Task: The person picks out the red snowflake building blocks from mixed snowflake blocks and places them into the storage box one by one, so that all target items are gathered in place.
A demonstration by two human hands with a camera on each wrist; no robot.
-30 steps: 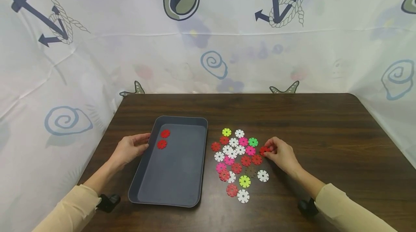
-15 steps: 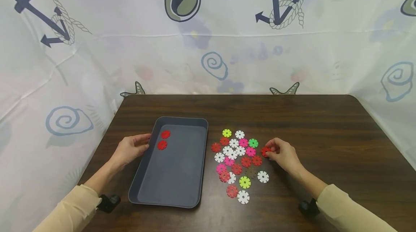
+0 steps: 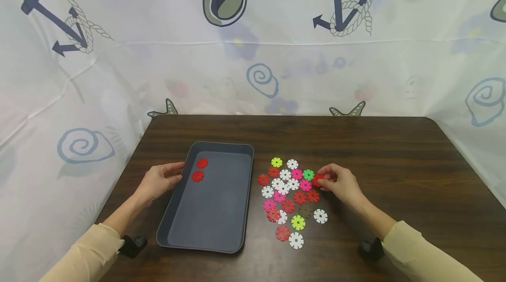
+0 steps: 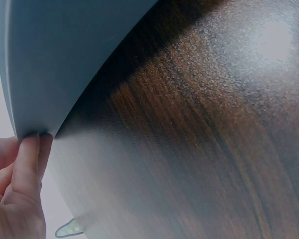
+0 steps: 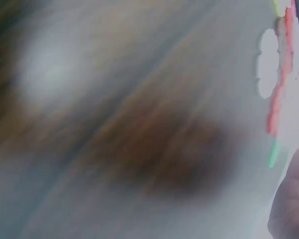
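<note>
In the head view my left hand (image 3: 160,180) touches the left side of a dark grey rectangular tray (image 3: 205,211). Its fingertips meet the outer wall in the left wrist view (image 4: 27,184). Inside the tray, near its far left corner, lie two red notched discs (image 3: 202,163). To the right of the tray my right hand (image 3: 343,185) pinches another red notched disc (image 3: 317,180) between thumb and fingers, beside a green notched disc (image 3: 308,174). That held disc is partly covered by the fingers. The right wrist view shows only part of the hand (image 5: 291,199), at its right edge.
Loose notched discs in white (image 3: 320,216), pink (image 3: 269,205), yellow (image 3: 298,222), red (image 3: 282,233) and brown (image 3: 305,210) lie on the dark wooden table (image 3: 395,154), some overlapping. Behind the table hangs a printed cloth (image 3: 300,75).
My right hand has moved slightly left and away from me with the red notched disc, toward the green one. My left hand stays at the tray's side.
</note>
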